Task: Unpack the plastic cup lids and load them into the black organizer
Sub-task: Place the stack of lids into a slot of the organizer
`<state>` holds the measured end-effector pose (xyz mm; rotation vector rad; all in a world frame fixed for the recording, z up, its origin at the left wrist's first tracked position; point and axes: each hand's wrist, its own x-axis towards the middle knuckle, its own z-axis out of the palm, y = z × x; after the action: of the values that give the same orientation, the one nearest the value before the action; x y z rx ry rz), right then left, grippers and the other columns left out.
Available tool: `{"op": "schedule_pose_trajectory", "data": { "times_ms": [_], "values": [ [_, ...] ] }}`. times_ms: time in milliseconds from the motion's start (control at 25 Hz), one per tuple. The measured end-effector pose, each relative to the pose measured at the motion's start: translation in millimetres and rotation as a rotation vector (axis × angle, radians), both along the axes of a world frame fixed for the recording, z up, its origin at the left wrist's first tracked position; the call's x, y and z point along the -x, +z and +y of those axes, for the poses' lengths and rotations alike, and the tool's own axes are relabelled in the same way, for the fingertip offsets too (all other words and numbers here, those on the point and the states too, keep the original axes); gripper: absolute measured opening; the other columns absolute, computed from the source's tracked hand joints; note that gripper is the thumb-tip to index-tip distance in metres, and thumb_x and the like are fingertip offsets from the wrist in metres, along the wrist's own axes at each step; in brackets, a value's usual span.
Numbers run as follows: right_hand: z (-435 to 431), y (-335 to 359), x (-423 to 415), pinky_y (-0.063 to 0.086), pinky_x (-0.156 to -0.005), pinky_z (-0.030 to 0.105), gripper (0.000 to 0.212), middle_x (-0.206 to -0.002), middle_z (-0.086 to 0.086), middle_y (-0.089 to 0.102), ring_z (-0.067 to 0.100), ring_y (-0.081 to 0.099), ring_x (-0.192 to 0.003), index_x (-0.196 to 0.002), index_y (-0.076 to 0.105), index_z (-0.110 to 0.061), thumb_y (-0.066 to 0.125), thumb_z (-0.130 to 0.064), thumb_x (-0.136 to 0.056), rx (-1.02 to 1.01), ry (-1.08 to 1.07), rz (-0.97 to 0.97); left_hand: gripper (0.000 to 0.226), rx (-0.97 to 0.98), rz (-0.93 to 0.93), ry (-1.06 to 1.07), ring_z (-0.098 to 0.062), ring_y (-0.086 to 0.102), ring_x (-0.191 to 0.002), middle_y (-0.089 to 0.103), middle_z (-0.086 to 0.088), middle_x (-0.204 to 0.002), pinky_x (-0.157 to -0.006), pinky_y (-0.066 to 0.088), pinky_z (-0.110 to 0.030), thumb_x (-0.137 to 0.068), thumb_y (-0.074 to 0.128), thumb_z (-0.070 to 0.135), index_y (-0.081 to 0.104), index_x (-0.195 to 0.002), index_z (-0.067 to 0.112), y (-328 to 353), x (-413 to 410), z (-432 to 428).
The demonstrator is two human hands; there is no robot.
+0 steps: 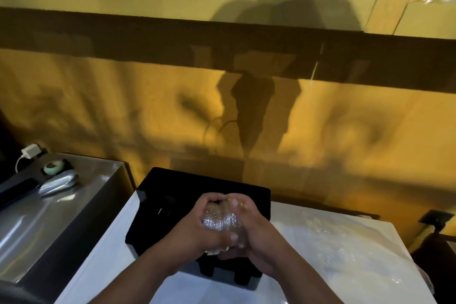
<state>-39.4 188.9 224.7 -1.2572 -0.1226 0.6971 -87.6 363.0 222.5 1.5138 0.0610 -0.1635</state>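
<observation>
A stack of clear plastic cup lids [223,223] is held between both of my hands, just above the black organizer [158,207]. My left hand [197,228] wraps the stack from the left, fingers over its far end. My right hand [256,234] presses it from the right, thumb on top. The organizer stands on a white table [283,286]; its front slots are partly hidden behind my hands. Whether any wrapping is still on the lids I cannot tell.
Crumpled clear plastic wrapping [330,237] lies on the white table to the right. A steel counter [61,212] at left carries a silver pouch [58,184], a small round dish [53,168] and a white charger [29,152]. A yellow wall rises close behind.
</observation>
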Motion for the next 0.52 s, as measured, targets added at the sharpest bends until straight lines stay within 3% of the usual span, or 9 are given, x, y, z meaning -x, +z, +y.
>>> {"op": "schedule_pose_trajectory", "data": {
  "times_ms": [120,200,360,520],
  "values": [
    [-20,-2,-9,0.055,-0.091,0.071,0.041,-0.128,0.011,0.071,0.04,0.073,-0.11,-0.121,0.065,-0.035,0.078,-0.053,-0.087,-0.022,0.013,0.022,0.067,-0.022,-0.008,0.068,-0.018,0.077,-0.085,0.072,-0.01,-0.115,-0.067,0.061,-0.032,-0.053,0.099,0.025,0.067,-0.11,0.041,3,-8,-24],
    [-33,-5,-15,0.055,-0.094,0.071,0.05,-0.132,0.016,0.068,0.044,0.071,-0.113,-0.125,0.064,-0.033,0.085,-0.045,-0.08,-0.045,0.055,0.031,0.063,-0.02,-0.003,0.122,-0.018,0.077,-0.082,0.072,-0.01,-0.112,-0.065,0.061,-0.032,-0.053,0.096,0.023,0.068,-0.107,0.04,3,-13,-34],
    [-53,-7,-17,0.057,-0.091,0.066,0.055,-0.137,0.02,0.064,0.05,0.07,-0.112,-0.13,0.061,-0.028,0.085,-0.038,-0.081,-0.067,0.108,0.039,0.068,0.011,0.027,0.125,-0.029,0.078,-0.089,0.072,-0.013,-0.115,-0.07,0.064,-0.044,-0.054,0.098,0.025,0.067,-0.114,0.036,1,-17,-48],
    [-58,-4,-22,0.058,-0.091,0.067,0.052,-0.132,0.019,0.068,0.045,0.072,-0.11,-0.13,0.06,-0.025,0.077,-0.045,-0.086,-0.041,0.065,0.024,0.09,0.017,0.05,0.054,-0.03,0.077,-0.106,0.077,0.001,-0.116,-0.083,0.064,-0.045,-0.06,0.104,0.032,0.056,-0.131,0.059,2,-19,-52]
  ]
}}
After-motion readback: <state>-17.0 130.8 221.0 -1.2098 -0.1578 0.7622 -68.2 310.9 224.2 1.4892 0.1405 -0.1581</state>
